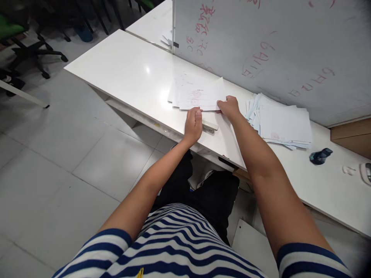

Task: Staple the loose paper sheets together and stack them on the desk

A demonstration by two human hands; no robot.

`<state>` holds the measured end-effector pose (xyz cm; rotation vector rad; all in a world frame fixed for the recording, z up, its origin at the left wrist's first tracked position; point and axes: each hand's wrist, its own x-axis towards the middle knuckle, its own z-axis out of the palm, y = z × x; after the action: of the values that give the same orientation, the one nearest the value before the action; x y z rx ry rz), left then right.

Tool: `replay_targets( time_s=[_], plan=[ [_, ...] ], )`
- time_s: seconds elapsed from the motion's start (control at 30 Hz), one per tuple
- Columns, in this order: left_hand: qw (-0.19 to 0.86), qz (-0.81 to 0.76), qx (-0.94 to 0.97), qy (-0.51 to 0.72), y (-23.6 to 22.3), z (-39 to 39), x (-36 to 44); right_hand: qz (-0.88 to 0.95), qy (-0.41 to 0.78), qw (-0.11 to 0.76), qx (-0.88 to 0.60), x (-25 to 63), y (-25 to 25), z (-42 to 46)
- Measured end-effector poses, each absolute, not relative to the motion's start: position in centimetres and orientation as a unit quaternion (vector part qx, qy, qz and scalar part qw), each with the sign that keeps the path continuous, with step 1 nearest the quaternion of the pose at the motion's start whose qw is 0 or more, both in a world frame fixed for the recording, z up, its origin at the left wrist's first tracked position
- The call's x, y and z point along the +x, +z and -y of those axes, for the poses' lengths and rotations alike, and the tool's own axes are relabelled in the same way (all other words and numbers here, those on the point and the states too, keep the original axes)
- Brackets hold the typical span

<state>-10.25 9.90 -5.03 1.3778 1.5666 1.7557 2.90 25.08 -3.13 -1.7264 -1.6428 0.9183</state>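
Several overlapping white printed sheets of paper (207, 92) lie on the white desk, the top one bearing faint red marks. My right hand (229, 107) pinches their lower right corner, thumb on top and fingers partly hidden beneath. At the lower edge of the same sheets, my left hand (193, 124) is closed, its thumb and curled fingertips meeting the paper's edge. A pale stapler (210, 126) rests on the desk just right of my left hand, its near end partly hidden behind that hand.
Right of my right forearm lies a messy stack of papers (285, 121). Farther right are a small dark object (320, 156) and a small white item (348, 170). A whiteboard (226, 42) with red writing stands along the desk's (121, 65) back edge. An office chair (34, 50) is at far left.
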Motion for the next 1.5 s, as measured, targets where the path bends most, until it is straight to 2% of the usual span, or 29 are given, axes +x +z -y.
replay_targets(
  time_s=[0.07,0.17,0.3,0.5,0.63,0.73,0.83,1.27,1.5],
  plan=[
    [0.207,-0.562,0.499,0.626,-4.8,-9.9,-10.3,0.607,0.337,0.307,-0.651,2.9,-3.4,-25.1],
    [0.21,-0.567,0.499,0.621,-4.6,-9.8,-10.3,0.584,0.386,0.328,-0.635,2.8,-3.5,-25.2],
    [0.214,-0.569,0.5,0.617,-4.5,-9.8,-10.3,0.587,0.394,0.311,-0.635,3.2,-2.8,-24.9],
    [0.202,-0.576,0.507,0.609,-4.5,-9.8,-10.3,0.709,0.097,0.245,-0.654,9.4,-0.6,-20.4],
    [0.198,-0.591,0.517,0.587,-4.4,-9.8,-10.2,0.663,0.018,0.205,-0.72,15.7,-0.9,-16.2],
    [0.183,-0.603,0.522,0.575,-4.4,-10.0,-10.2,0.606,0.034,0.158,-0.779,18.7,-1.9,-14.3],
    [0.17,-0.613,0.52,0.57,-4.5,-10.2,-10.3,0.61,0.061,0.134,-0.778,19.3,-2.1,-13.5],
    [0.156,-0.613,0.521,0.573,-4.6,-10.2,-10.4,0.642,-0.018,0.097,-0.761,18.0,1.3,-12.3],
    [0.13,-0.614,0.539,0.562,-4.7,-10.1,-10.4,0.713,-0.057,0.074,-0.695,14.8,1.8,-3.6]
  ],
)
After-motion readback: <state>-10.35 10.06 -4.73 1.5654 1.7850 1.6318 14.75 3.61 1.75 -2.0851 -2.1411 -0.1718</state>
